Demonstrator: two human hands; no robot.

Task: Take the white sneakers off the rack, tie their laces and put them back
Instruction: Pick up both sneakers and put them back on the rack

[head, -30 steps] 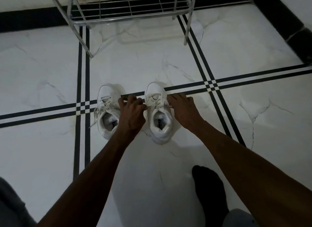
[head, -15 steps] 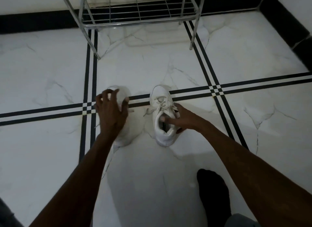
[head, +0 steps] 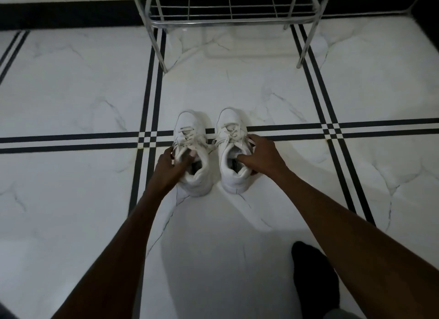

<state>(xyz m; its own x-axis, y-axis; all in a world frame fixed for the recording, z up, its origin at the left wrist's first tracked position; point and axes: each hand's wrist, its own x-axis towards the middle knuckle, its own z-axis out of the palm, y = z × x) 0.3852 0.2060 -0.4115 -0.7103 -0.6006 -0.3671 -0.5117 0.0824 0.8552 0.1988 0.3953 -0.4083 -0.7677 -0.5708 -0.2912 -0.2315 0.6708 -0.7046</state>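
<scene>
The two white sneakers stand side by side on the marble floor, toes toward the rack, the left sneaker and the right sneaker just apart, both straddling the black inlay lines. My left hand is clasped on the left sneaker's collar, fingers curled over the tongue and into the mouth of the shoe; my right hand grips the right sneaker the same way, thumb tucked inside the opening and fingers wrapped over the outer side near the laces. The laces look drawn up, though I cannot tell from here whether both bows are finished. I judge the tying step is ending and the return to the rack is starting: next I would lift both shoes together and carry them forward onto the wire shelf, keeping the loose ends from snagging on the bars. Half a second back my left hand lay flat over the left sneaker, which sat further left; now that shoe has been pulled in beside its mate, and the rack fills more of the top of my view. My dark-socked foot rests lower right.
</scene>
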